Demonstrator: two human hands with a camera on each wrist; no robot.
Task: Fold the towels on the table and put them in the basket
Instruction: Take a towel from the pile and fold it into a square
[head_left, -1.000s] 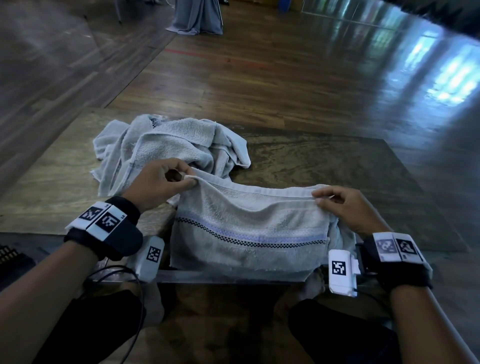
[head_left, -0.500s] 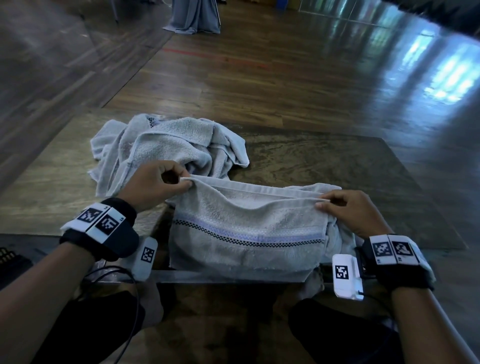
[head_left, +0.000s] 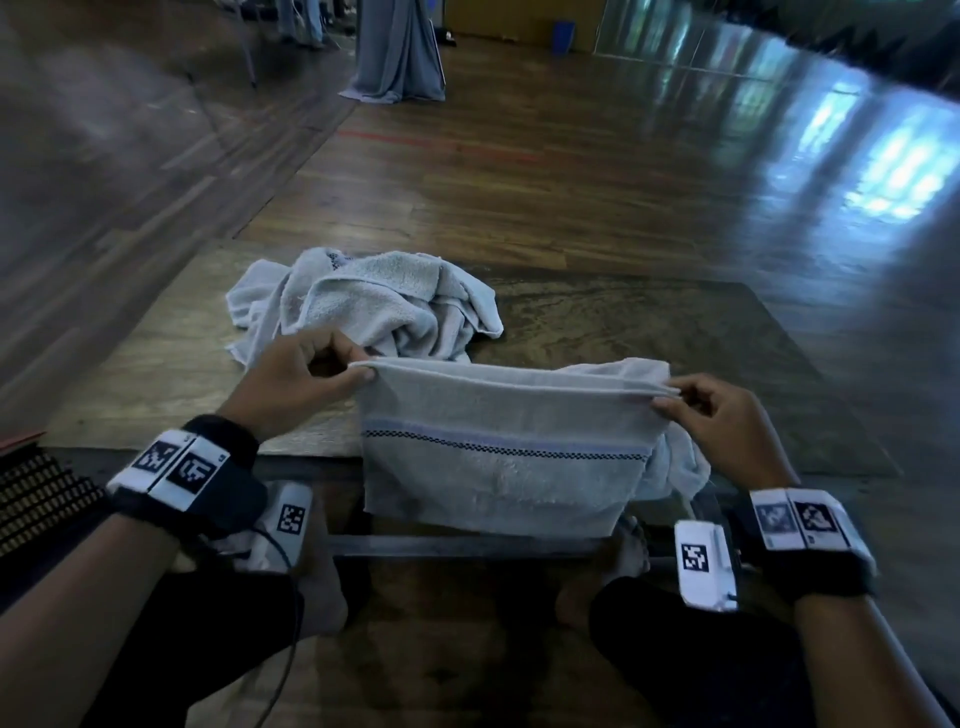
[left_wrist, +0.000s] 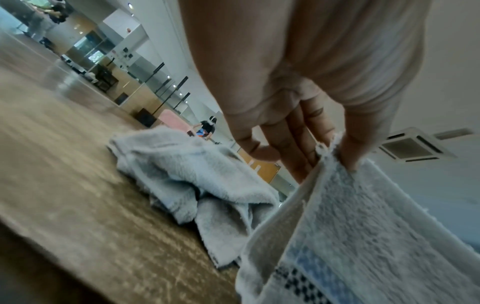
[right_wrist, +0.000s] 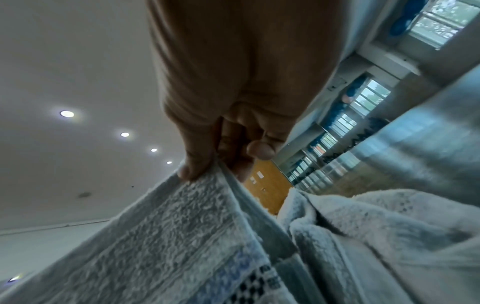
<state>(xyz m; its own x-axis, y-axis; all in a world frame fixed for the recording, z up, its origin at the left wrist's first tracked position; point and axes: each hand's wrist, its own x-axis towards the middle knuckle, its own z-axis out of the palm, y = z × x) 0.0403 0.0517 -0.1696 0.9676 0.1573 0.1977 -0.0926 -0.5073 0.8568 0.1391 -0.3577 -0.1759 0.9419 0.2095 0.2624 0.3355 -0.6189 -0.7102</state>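
Observation:
A pale grey towel (head_left: 498, 457) with a blue and checked stripe hangs folded over at the table's near edge. My left hand (head_left: 332, 374) pinches its top left corner, and the left wrist view shows thumb and fingers (left_wrist: 324, 152) closed on the hem of the towel (left_wrist: 363, 236). My right hand (head_left: 691, 400) pinches the top right corner; the right wrist view shows the thumb (right_wrist: 192, 170) pressed on the towel (right_wrist: 168, 236). A crumpled pile of towels (head_left: 363, 306) lies behind on the table (head_left: 649, 332). A dark woven basket (head_left: 36, 493) shows at the far left edge.
The low wooden table stands on a shiny wooden floor (head_left: 571, 182). A grey draped cloth (head_left: 400, 52) hangs far back. My knees sit under the table's near edge. The table's right half is bare wood.
Both hands have lifted the towel's top edge and pulled it taut, so it hangs straighter. The head view has tipped up a little.

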